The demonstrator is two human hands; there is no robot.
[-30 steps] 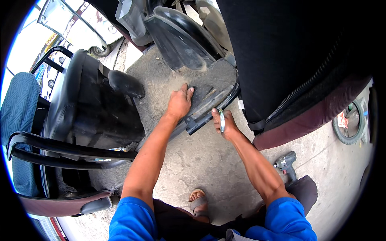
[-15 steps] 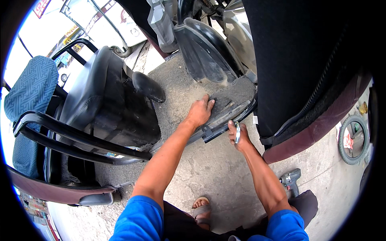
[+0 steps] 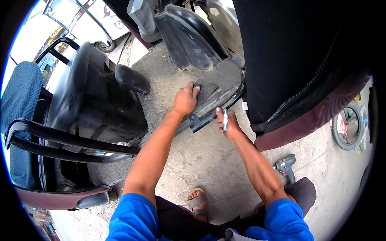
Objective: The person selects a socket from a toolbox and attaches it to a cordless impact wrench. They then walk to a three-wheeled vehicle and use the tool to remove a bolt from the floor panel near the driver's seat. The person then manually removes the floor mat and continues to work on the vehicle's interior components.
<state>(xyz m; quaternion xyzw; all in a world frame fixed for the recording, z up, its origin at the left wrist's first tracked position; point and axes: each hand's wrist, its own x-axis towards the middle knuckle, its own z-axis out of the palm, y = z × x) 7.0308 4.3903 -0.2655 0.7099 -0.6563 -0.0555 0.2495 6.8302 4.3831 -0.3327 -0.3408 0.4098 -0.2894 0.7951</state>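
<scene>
My left hand rests on the grey carpeted floor of a small vehicle, close to its edge. Its thumb and a forefinger point forward, slightly apart; the other fingers are mostly hidden. Just right of it, beside the black metal sill, my right hand is closed around a shiny silver piece. That piece looks like a narrow ring or bar seen edge-on, and its exact kind is unclear. A black bracket sticks out from the sill between my two hands.
A black seat box and a curved armrest rail stand on the left. A dark padded cover hangs on the right. On the concrete lie a cordless power tool and, farther right, a tyre.
The whole view has shifted, so the vehicle and both hands appear farther left and up. My hands keep nearly the same places against the floor edge, the right one still gripping the silver piece.
</scene>
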